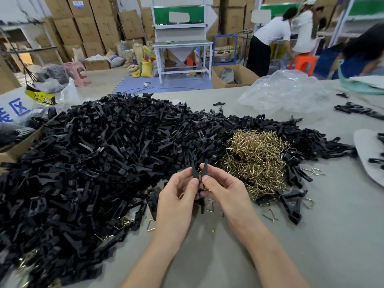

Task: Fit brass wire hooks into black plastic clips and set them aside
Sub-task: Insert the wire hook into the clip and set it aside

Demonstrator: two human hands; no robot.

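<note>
Grey desk (311, 235): left hand (176, 198) and right hand (226, 190) pinch black clip (200, 170); steady it squarely before seating one of the brass hooks (253, 161).

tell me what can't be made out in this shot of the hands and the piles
Head view: what, if anything, is fitted in the black clip; the left hand and right hand cover its middle in their grip.
Head view: how far the black clip pile runs; the left and bottom edges cut it off.
Head view: the blue print on the white sack; the left edge cuts it.
Head view: labels on the cardboard boxes; too small and blurred.
</note>
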